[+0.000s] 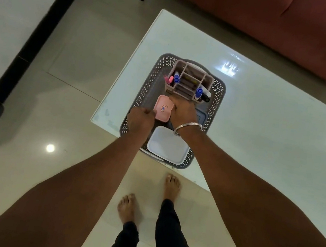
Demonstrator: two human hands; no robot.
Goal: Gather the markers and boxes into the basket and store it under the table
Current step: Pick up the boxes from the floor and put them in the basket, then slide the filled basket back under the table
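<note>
Loading near done; left grip, right grip curled in basket, hold unclear; next, seize rims, stow under counter.

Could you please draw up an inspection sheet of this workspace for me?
Surface: glossy white table, with the basket on its near corner.
Job's things: grey basket holds an organizer with markers, a pink box, a white box and a blue-lidded box.
Clutter: nothing seen.
Hands: left hand curled at the pink box's near corner; right hand at the organizer's near edge; grips unclear.
Cables: nothing seen.
Surroundings: tiled floor, red sofa beyond the table, bare feet.
</note>
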